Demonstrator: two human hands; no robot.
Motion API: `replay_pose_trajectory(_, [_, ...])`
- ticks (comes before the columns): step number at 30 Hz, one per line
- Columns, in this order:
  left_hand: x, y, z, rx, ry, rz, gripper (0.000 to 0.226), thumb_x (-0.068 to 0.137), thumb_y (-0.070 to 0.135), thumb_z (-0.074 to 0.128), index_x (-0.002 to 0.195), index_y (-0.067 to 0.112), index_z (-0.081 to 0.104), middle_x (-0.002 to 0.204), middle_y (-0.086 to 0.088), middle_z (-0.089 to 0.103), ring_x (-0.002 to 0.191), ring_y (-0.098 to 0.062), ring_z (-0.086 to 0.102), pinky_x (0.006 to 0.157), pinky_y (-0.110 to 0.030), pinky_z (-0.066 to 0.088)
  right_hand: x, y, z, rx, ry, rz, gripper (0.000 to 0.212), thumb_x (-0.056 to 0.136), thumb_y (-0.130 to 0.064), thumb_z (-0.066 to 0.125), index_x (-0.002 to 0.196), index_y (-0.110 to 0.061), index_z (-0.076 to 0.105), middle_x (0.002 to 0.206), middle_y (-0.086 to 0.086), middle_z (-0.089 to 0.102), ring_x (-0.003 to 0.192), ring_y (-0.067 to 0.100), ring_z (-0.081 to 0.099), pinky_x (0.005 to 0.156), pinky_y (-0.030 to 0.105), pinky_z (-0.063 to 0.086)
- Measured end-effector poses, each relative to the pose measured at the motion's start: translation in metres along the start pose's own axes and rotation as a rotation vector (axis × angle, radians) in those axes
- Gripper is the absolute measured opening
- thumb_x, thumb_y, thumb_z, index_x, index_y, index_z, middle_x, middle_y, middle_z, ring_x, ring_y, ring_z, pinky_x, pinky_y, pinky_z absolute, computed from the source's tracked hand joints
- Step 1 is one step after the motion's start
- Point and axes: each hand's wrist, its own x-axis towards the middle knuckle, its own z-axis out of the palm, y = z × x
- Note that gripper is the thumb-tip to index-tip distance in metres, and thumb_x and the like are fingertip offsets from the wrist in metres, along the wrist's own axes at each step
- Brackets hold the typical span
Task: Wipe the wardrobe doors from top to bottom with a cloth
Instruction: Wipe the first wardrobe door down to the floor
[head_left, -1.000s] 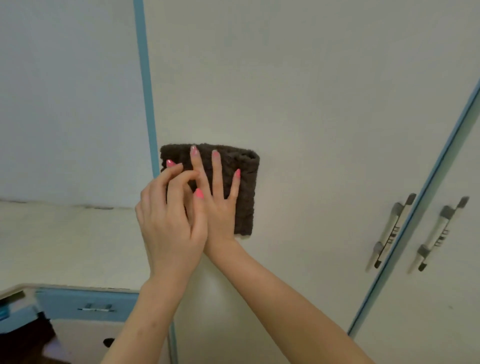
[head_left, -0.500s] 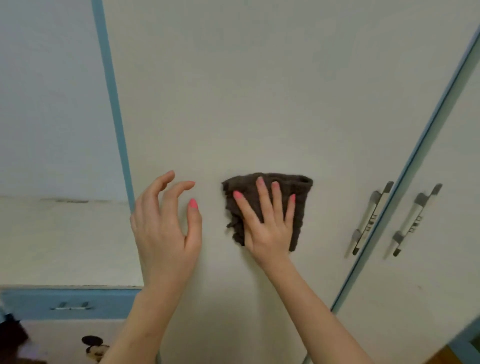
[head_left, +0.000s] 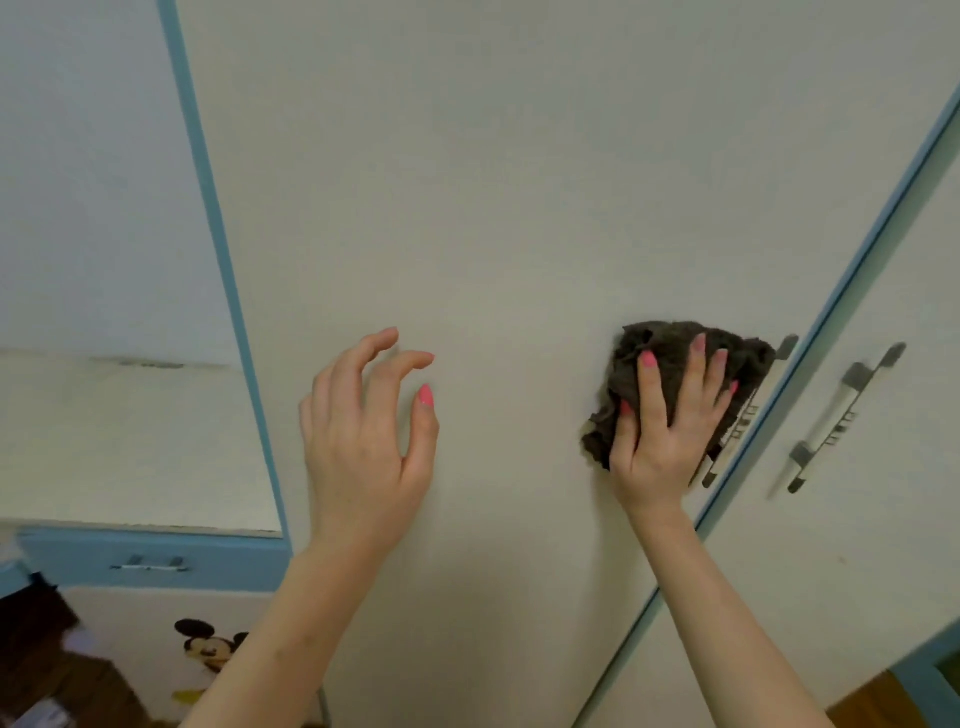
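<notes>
A cream wardrobe door (head_left: 493, 182) with blue edging fills the middle of the view. My right hand (head_left: 667, 431) presses a bunched dark brown cloth (head_left: 665, 348) flat against the door's right side, just left of its metal handle (head_left: 737, 426), which the cloth partly hides. My left hand (head_left: 363, 436) hovers in front of the door at about the same height, fingers curled and apart, holding nothing.
A second door (head_left: 857, 519) lies to the right with its own handle (head_left: 844, 415). At lower left is a blue drawer front (head_left: 150, 564) with a small handle, and below it a panel with a cartoon mouse sticker (head_left: 210, 644). Wooden floor shows at bottom right.
My right hand has slid the cloth rightward across the door, from its left edge to beside the handle, and the cloth has bunched up. My left hand came off it and stays free.
</notes>
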Motion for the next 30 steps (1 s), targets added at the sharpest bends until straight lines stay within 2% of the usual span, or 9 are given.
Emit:
replay_pose_trajectory(3, [-0.002,-0.003,0.002,-0.003,0.009,-0.014,0.026,0.09,0.021,0.047,0.111,0.014,0.06,0.123,-0.01,0.057,0.113,-0.023,0.048,0.093,-0.024,0.027,-0.042,0.005,-0.001,-0.032,-0.091,-0.06,0.052,0.099,-0.027,0.034,0.148,-0.039,0.02,0.159,-0.003,0.001,0.146,0.025,0.001,0.117,0.05,0.002])
replay_pose_trajectory(7, [-0.013,-0.006,0.003,0.002,0.008,-0.023,0.026,0.09,0.021,0.046,0.112,0.016,0.058,0.124,-0.009,0.056,0.113,-0.021,0.047,0.094,-0.028,0.031,-0.104,0.023,-0.011,-0.16,-0.265,-0.194,0.047,0.101,-0.032,0.028,0.147,-0.038,0.02,0.159,0.001,0.0,0.146,0.029,0.0,0.115,0.051,0.004])
replay_pose_trajectory(9, [-0.018,-0.008,0.006,0.008,-0.003,-0.019,0.026,0.091,0.022,0.045,0.112,0.016,0.059,0.124,-0.009,0.056,0.113,-0.021,0.048,0.094,-0.03,0.032,-0.121,0.031,-0.015,-0.203,-0.324,-0.208,0.048,0.102,-0.035,0.025,0.149,-0.038,0.014,0.159,0.002,-0.001,0.146,0.029,0.0,0.116,0.05,0.003])
replay_pose_trajectory(14, [-0.034,-0.014,0.016,-0.001,-0.042,0.032,0.025,0.091,0.021,0.043,0.113,0.017,0.056,0.122,-0.011,0.057,0.112,-0.026,0.052,0.096,-0.031,0.032,-0.117,0.038,-0.021,-0.235,-0.381,-0.275,0.05,0.102,-0.041,0.023,0.149,-0.038,0.008,0.159,0.003,-0.003,0.146,0.029,-0.002,0.116,0.049,0.0])
replay_pose_trajectory(16, [-0.041,-0.019,0.019,-0.021,-0.035,0.022,0.025,0.092,0.022,0.043,0.113,0.018,0.055,0.122,-0.012,0.057,0.112,-0.027,0.053,0.096,-0.034,0.034,-0.112,0.028,-0.021,-0.196,-0.375,-0.228,0.05,0.102,-0.042,0.023,0.149,-0.039,0.008,0.159,0.002,-0.004,0.146,0.029,-0.003,0.115,0.051,-0.002])
replay_pose_trajectory(20, [-0.057,-0.03,0.024,-0.082,-0.013,-0.058,0.026,0.094,0.024,0.04,0.113,0.017,0.056,0.123,-0.01,0.056,0.114,-0.022,0.048,0.096,-0.038,0.038,-0.101,-0.018,-0.002,-0.11,-0.325,-0.125,0.051,0.102,-0.038,0.027,0.15,-0.037,0.008,0.159,0.002,-0.007,0.145,0.033,-0.007,0.112,0.058,-0.003])
replay_pose_trajectory(24, [-0.07,-0.048,0.023,-0.066,-0.005,-0.104,0.027,0.095,0.025,0.039,0.115,0.016,0.055,0.125,-0.011,0.055,0.116,-0.02,0.046,0.1,-0.03,0.033,-0.103,-0.087,0.036,-0.133,-0.292,-0.273,0.065,0.095,-0.03,0.046,0.15,-0.035,0.012,0.159,0.005,-0.003,0.145,0.033,0.001,0.113,0.06,0.003])
replay_pose_trajectory(27, [-0.076,-0.059,0.017,-0.058,0.01,-0.132,0.028,0.096,0.027,0.037,0.115,0.016,0.055,0.127,-0.009,0.054,0.117,-0.016,0.044,0.1,-0.024,0.031,-0.107,-0.144,0.064,-0.13,-0.242,-0.279,0.062,0.092,-0.033,0.054,0.146,-0.035,0.025,0.158,0.004,0.01,0.145,0.029,0.009,0.114,0.058,0.007])
replay_pose_trajectory(30, [-0.084,-0.072,0.009,-0.012,0.017,-0.14,0.027,0.096,0.028,0.037,0.116,0.018,0.053,0.132,-0.006,0.047,0.12,-0.012,0.04,0.101,-0.024,0.03,-0.111,-0.192,0.086,-0.087,-0.212,-0.187,0.046,0.097,-0.043,0.043,0.141,-0.034,0.035,0.15,0.003,0.029,0.145,0.027,0.012,0.113,0.057,0.013])
